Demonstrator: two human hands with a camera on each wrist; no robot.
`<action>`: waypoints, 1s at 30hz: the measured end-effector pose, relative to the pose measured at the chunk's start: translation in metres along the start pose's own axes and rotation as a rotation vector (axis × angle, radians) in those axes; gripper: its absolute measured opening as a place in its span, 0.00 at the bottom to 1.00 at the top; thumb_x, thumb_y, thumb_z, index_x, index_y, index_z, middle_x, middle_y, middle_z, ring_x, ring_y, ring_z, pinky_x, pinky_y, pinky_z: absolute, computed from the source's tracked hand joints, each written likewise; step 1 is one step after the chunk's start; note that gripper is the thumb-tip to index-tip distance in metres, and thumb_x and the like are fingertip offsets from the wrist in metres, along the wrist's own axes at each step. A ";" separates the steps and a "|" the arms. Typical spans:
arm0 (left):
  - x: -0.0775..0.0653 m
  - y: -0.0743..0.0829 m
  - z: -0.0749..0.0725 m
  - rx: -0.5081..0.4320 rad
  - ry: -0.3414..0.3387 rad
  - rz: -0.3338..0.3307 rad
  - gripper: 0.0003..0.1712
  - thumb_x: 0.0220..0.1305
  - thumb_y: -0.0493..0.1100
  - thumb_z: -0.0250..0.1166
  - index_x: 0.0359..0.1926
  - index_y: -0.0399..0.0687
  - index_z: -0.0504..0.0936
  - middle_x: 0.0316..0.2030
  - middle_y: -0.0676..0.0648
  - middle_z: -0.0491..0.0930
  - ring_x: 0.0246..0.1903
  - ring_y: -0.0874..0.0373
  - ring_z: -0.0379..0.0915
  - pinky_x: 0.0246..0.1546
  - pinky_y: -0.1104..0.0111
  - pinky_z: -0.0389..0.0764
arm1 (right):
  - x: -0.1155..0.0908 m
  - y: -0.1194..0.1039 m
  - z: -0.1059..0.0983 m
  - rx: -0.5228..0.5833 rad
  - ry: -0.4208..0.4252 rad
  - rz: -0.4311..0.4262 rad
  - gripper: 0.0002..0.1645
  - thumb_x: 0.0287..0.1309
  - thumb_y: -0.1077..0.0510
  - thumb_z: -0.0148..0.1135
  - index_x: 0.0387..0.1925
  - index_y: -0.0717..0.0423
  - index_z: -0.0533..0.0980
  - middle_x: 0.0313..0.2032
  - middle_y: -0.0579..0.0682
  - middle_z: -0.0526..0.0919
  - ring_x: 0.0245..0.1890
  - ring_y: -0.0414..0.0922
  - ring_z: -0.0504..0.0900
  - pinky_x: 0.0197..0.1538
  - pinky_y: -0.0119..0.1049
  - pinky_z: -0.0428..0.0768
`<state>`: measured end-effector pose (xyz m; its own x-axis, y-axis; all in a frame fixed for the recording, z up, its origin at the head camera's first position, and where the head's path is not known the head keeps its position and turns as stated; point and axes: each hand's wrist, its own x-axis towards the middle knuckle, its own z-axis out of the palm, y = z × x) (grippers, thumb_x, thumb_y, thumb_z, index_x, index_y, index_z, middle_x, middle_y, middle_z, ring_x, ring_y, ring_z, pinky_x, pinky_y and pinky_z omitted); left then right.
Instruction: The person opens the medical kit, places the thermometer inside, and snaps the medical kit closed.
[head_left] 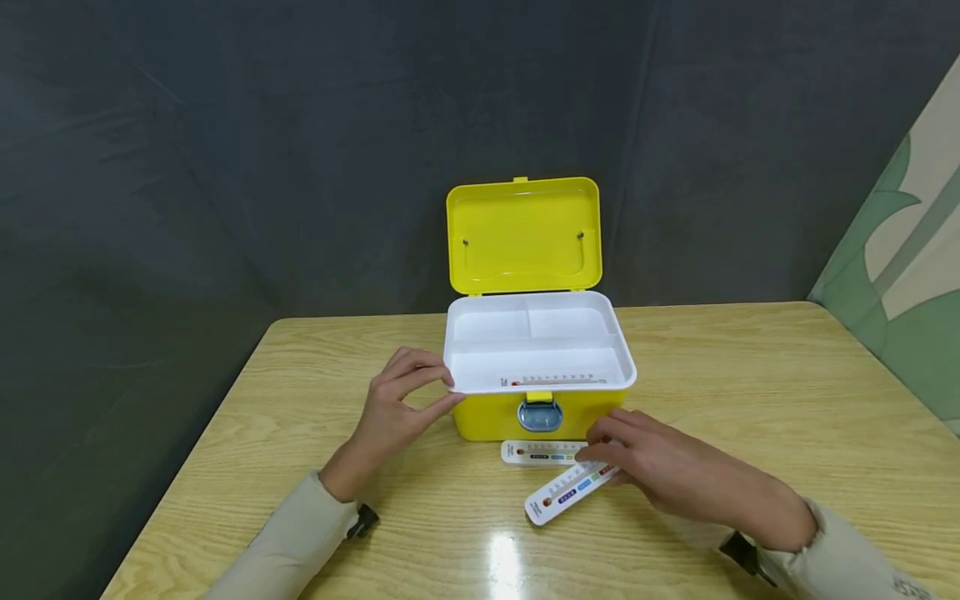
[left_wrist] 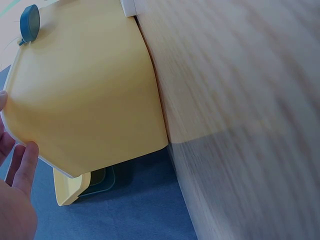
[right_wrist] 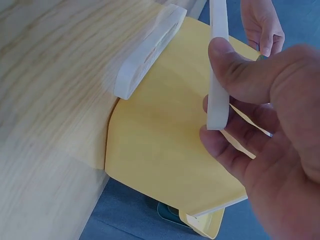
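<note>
A yellow box (head_left: pixel 491 417) stands on the table with its lid (head_left: pixel 525 229) raised and a white compartment tray (head_left: pixel 468 358) at its top. My left hand (head_left: pixel 397 404) pinches the rim at the box's front left corner between thumb and fingers. In my right hand (head_left: pixel 652 462) is a white thermometer (head_left: pixel 566 492), gripped by its right end and slanting over the table before the box; the right wrist view shows thumb and fingers on its edges. Another thermometer (head_left: pixel 528 452) lies against the box's front, partly hidden. A third thermometer (head_left: pixel 555 382) lies in the tray's front compartment.
A grey-blue latch (head_left: pixel 540 415) hangs on the box's front. Dividers split the tray into a long front compartment and two rear ones. Behind the wooden table (head_left: pixel 735 358) rises a dark cloth (head_left: pixel 337 167), with a green leaf-patterned surface (head_left: pixel 900 275) at the right.
</note>
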<state>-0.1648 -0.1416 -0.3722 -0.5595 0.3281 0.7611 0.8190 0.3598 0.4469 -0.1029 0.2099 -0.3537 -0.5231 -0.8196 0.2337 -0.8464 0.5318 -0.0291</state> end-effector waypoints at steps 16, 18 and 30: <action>0.000 0.000 0.001 0.009 -0.005 -0.013 0.13 0.47 0.34 0.79 0.34 0.47 0.86 0.39 0.50 0.81 0.44 0.56 0.72 0.51 0.75 0.74 | -0.004 0.003 -0.005 0.010 0.006 0.000 0.26 0.51 0.60 0.74 0.52 0.40 0.80 0.45 0.36 0.73 0.43 0.34 0.70 0.46 0.32 0.77; 0.000 0.000 0.001 0.005 -0.004 -0.011 0.13 0.47 0.34 0.79 0.35 0.47 0.86 0.39 0.50 0.81 0.44 0.57 0.72 0.51 0.75 0.74 | -0.004 0.003 -0.006 0.009 0.015 0.005 0.26 0.51 0.60 0.73 0.52 0.39 0.80 0.45 0.35 0.73 0.43 0.34 0.70 0.46 0.32 0.76; 0.000 -0.001 0.000 -0.013 0.001 -0.010 0.13 0.46 0.33 0.79 0.35 0.45 0.87 0.39 0.49 0.81 0.43 0.57 0.71 0.50 0.76 0.73 | -0.004 0.002 -0.010 -0.006 0.044 0.005 0.27 0.50 0.60 0.73 0.53 0.41 0.79 0.46 0.36 0.74 0.47 0.36 0.69 0.49 0.34 0.77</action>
<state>-0.1653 -0.1415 -0.3725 -0.5674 0.3240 0.7570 0.8151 0.3515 0.4605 -0.1017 0.2165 -0.3454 -0.5223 -0.8068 0.2763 -0.8431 0.5372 -0.0249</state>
